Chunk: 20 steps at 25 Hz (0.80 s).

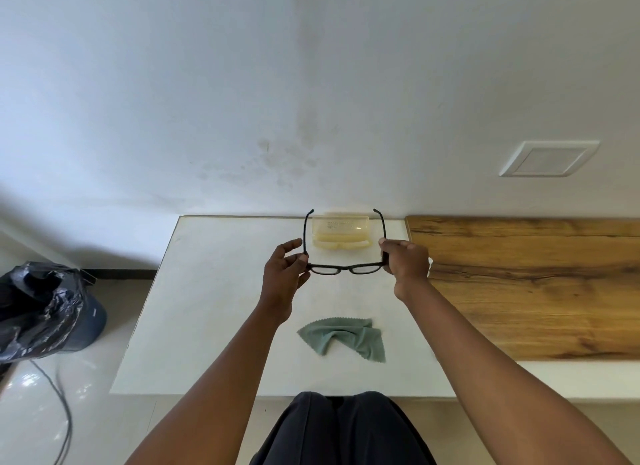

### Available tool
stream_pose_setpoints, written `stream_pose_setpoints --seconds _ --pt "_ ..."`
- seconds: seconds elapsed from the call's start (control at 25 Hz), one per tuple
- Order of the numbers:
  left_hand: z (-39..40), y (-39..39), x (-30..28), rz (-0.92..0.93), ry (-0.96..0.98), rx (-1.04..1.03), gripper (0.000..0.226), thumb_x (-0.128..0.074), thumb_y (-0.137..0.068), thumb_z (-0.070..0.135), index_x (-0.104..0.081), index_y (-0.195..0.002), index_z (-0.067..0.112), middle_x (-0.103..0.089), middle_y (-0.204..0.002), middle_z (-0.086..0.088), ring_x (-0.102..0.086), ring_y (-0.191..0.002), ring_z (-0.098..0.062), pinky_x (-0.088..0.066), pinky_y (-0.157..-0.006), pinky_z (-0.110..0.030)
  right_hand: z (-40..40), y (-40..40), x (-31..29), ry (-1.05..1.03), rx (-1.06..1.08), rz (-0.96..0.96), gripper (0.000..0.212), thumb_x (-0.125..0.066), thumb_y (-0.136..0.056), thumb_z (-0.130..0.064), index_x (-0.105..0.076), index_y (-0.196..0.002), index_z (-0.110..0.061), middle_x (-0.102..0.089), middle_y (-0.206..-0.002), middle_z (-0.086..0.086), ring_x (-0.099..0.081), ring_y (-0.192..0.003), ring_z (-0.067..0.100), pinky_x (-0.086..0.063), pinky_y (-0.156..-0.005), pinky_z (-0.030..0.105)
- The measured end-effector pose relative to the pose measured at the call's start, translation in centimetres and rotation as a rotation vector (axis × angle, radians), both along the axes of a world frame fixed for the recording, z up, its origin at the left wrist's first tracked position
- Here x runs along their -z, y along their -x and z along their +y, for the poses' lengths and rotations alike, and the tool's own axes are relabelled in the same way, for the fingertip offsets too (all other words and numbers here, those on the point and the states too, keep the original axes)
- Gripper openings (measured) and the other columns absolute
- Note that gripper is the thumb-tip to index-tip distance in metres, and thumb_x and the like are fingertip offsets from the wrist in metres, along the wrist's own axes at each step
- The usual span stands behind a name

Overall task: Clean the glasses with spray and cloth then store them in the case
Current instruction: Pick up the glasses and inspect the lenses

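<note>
Black-framed glasses [341, 268] hang above the white table [214, 308] with both temples unfolded and pointing away from me. My left hand [285, 274] pinches the left corner of the frame, and my right hand [407, 263] grips the right corner. Beyond the glasses, an open pale-yellow translucent case [341, 232] stands against the wall. A crumpled green cleaning cloth [346, 338] lies on the table nearer to me. A small white object shows just behind my right hand; I cannot tell what it is.
A wooden board [526, 284] covers the table's right part. On the floor at the left stands a bin with a black bag [41, 312], with a cable [62, 402] trailing beside it. My dark-trousered knees [343, 430] sit at the table's front edge.
</note>
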<state>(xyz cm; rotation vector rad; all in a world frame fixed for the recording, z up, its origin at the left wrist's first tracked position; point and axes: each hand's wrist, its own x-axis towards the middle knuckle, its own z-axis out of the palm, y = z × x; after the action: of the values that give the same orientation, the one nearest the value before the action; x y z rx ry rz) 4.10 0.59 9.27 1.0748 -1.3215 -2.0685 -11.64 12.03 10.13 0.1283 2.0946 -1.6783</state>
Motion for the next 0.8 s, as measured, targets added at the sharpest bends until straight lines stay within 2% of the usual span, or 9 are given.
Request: stream_pose_setpoints --seconds 0.12,0.2,0.32,0.48,0.64,0.8 --pt "0.0 0.2 -0.7 0.041 -0.031 0.092 0.017 -0.054 -0.090 0.001 -0.064 -0.096 0.014 -0.060 -0.085 -0.004 -0.057 -0.084 -0.015 -0.047 -0.085 -0.030 -0.1 1.4 -0.9 0.091 0.062 -0.178 0.021 -0.072 -0.075 -0.007 -0.057 -0.062 -0.009 -0.055 -0.064 0.007 -0.047 -0.050 0.015 -0.037 -0.036 0.014" --pt "0.1 0.2 -0.8 0.049 -0.040 0.120 0.015 -0.055 -0.089 0.003 -0.065 -0.095 0.011 -0.060 -0.083 -0.006 -0.057 -0.082 -0.016 -0.051 -0.081 -0.028 -0.2 1.9 -1.3 0.138 0.086 -0.280 0.018 -0.072 -0.074 -0.004 -0.057 -0.065 -0.007 -0.055 -0.064 0.006 -0.048 -0.043 0.010 -0.035 -0.033 0.012" --pt "0.3 0.3 -0.9 0.076 -0.068 0.107 0.013 -0.055 -0.090 0.006 -0.065 -0.097 0.009 -0.060 -0.078 -0.005 -0.059 -0.075 -0.015 -0.054 -0.073 -0.027 -0.1 2.2 -1.6 0.155 0.096 -0.372 0.017 -0.070 -0.077 -0.002 -0.057 -0.068 -0.006 -0.055 -0.060 0.006 -0.048 -0.045 0.011 -0.034 -0.032 0.010" --pt "0.3 0.6 -1.2 0.087 -0.089 0.108 0.013 -0.054 -0.091 0.006 -0.064 -0.098 0.007 -0.058 -0.077 -0.006 -0.058 -0.070 -0.016 -0.056 -0.069 -0.028 0.2 2.1 -1.1 0.141 0.071 -0.418 0.015 -0.069 -0.078 -0.003 -0.058 -0.069 -0.009 -0.057 -0.041 0.002 -0.048 -0.030 0.006 -0.031 -0.031 0.009" --pt "0.0 1.0 -1.7 0.085 -0.137 0.137 0.011 -0.056 -0.088 0.001 -0.064 -0.094 0.005 -0.055 -0.075 -0.011 -0.058 -0.068 -0.018 -0.057 -0.072 -0.031 0.6 1.9 -0.4 0.151 0.072 -0.437 0.011 -0.070 -0.079 -0.007 -0.060 -0.073 -0.008 -0.056 -0.037 0.000 -0.048 -0.031 0.004 -0.031 -0.031 0.010" --pt "-0.1 1.5 -1.8 0.049 -0.117 0.114 0.010 -0.056 -0.088 0.000 -0.064 -0.092 0.005 -0.054 -0.072 -0.009 -0.056 -0.066 -0.018 -0.056 -0.071 -0.030 1.0 1.6 0.1 0.136 0.002 -0.424 0.016 -0.063 -0.086 -0.024 -0.062 -0.074 -0.013 -0.061 -0.047 -0.002 -0.050 -0.037 0.006 -0.030 -0.033 0.010"
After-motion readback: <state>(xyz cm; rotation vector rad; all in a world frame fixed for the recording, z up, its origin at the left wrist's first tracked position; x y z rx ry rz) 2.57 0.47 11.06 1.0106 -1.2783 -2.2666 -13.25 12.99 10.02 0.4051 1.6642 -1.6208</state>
